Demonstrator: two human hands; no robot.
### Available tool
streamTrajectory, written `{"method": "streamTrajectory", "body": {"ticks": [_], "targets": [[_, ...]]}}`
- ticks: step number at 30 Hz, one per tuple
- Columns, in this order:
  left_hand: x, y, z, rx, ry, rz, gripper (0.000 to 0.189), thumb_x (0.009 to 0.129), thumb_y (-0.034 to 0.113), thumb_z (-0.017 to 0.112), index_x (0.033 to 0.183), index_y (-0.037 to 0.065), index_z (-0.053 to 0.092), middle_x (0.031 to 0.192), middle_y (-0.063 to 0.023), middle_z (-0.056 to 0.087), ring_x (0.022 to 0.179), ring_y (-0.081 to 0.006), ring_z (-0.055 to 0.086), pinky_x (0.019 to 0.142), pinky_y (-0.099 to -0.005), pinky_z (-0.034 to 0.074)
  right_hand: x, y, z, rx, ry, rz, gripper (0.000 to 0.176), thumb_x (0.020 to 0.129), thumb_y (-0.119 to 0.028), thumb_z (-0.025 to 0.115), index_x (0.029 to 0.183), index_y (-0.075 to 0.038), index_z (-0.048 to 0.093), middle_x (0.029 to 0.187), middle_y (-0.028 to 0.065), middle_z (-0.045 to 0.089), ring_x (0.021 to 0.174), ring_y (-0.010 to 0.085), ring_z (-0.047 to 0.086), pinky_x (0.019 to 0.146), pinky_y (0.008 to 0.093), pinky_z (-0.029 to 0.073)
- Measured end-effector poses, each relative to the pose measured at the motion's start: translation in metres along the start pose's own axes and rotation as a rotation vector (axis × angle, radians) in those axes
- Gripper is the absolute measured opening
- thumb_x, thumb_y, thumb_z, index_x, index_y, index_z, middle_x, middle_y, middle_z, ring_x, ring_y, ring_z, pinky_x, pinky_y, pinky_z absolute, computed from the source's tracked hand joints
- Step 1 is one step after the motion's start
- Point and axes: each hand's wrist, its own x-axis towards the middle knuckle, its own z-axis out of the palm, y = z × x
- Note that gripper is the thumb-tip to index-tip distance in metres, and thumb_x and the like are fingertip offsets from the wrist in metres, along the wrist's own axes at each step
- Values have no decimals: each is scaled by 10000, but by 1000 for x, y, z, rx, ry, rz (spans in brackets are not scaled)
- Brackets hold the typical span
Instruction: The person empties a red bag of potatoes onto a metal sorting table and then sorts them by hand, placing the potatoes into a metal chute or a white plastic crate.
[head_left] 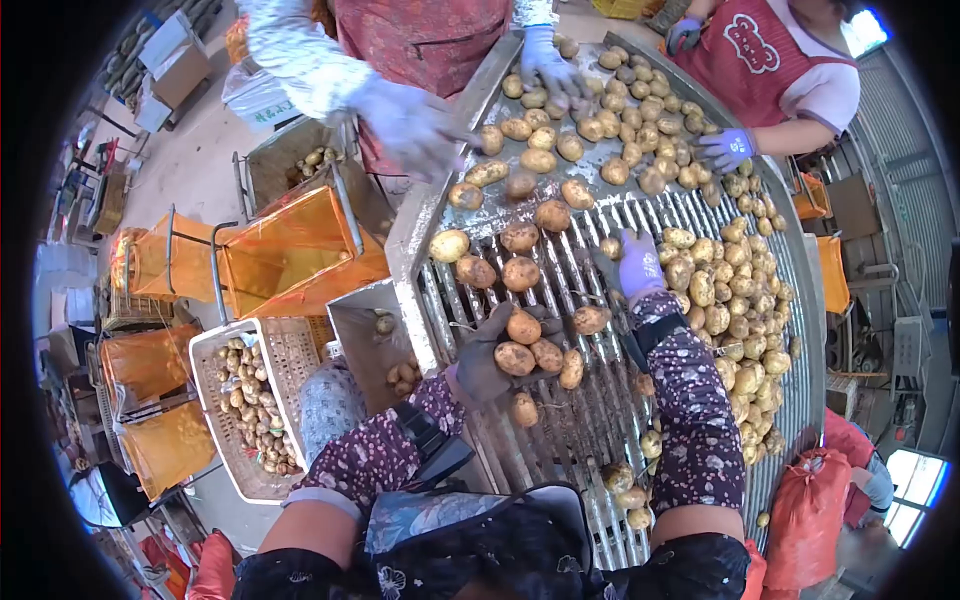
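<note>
Cups three potatoes [515,358] in the left hand [492,360], with fingers curved around them, over the slatted table [585,450]. Holds the right hand [640,268] farther forward, just beside a small potato [610,247] and left of the large heap [735,310]; cannot tell the spread or pinch of its partly hidden fingers. Has a lone potato [590,320] between both hands, right of the left hand and nearer to it, with its long axis roughly across the slats.
</note>
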Motion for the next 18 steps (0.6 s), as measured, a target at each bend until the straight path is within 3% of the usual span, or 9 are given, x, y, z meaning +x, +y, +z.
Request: {"method": "streamTrajectory", "body": {"ticks": [2, 4, 6, 7, 9, 11, 12, 15, 18], "targets": [[0, 0, -4, -67, -69, -37, 556, 1010, 508, 424, 1353, 76, 493, 1427, -185, 481, 1336, -347, 458, 1062, -617, 405, -18, -21, -26, 119, -94, 72, 582, 834, -415, 736, 1212, 7, 600, 1079, 245, 600, 978, 335, 631, 849, 437, 532], [-5, 2, -4, -76, -112, -33, 538, 1015, 499, 422, 1355, 89, 493, 1436, -175, 475, 1333, -340, 463, 1058, -618, 407, -51, -59, -56, 744, -288, 242, 566, 881, -394, 706, 1233, 32, 581, 1011, 140, 631, 869, 201, 625, 766, 344, 539], [-18, 6, 13, -96, -148, -35, 524, 1019, 494, 413, 1369, 111, 490, 1427, -165, 483, 1300, -334, 498, 1052, -581, 432, -88, -74, -39, 931, -355, 225, 601, 880, -377, 718, 1286, 30, 544, 1156, 176, 602, 1008, 220, 617, 856, 336, 532], [-32, 3, 30, 222, -107, 113, 520, 1017, 483, 427, 1373, 108, 486, 1414, -151, 496, 1281, -316, 518, 1040, -547, 456, -107, -89, -37, 981, -404, 207, 600, 886, -361, 717, 1302, 30, 530, 1194, 177, 597, 1043, 215, 614, 882, 326, 529], [-56, 7, 37, 335, -91, 146, 497, 1021, 440, 444, 1378, 97, 481, 1378, -127, 525, 1249, -279, 547, 1015, -481, 494, -128, -136, -41, 856, -420, -6, 529, 907, -331, 699, 1256, 34, 545, 1133, 110, 626, 998, 168, 614, 849, 296, 526], [-81, 32, 35, -67, -167, -58, 457, 1031, 376, 452, 1378, 80, 477, 1333, -104, 557, 1222, -242, 566, 989, -416, 524, -134, -162, -30, 1103, -523, 51, 498, 908, -325, 698, 1227, 33, 564, 1131, 103, 624, 1014, 178, 609, 851, 299, 522], [-97, 42, 40, 110, -25, 71, 460, 1029, 364, 450, 1375, 62, 476, 1305, -100, 570, 1180, -222, 583, 953, -373, 537, -133, -175, -23, 1229, -577, 76, 483, 908, -322, 697, 1213, 32, 574, 1130, 99, 624, 1023, 184, 606, 852, 300, 520], [-144, 98, 37, 456, 56, 381, 512, 999, 361, 460, 1347, -13, 479, 1171, -117, 616, 962, -160, 643, 752, -203, 564, -99, -264, -33, 999, -570, -208, 382, 906, -253, 676, 1160, 20, 596, 1013, 93, 633, 934, 198, 620, 801, 341, 521], [-156, 209, -4, 103, -90, 353, 581, 1005, 470, 396, 1319, -10, 490, 1192, -188, 593, 988, -259, 643, 794, -390, 587, -5, -319, 24, 930, -418, -749, 337, 941, -318, 612, 1100, -21, 598, 943, 43, 613, 849, 150, 584, 737, 315, 489]]}}
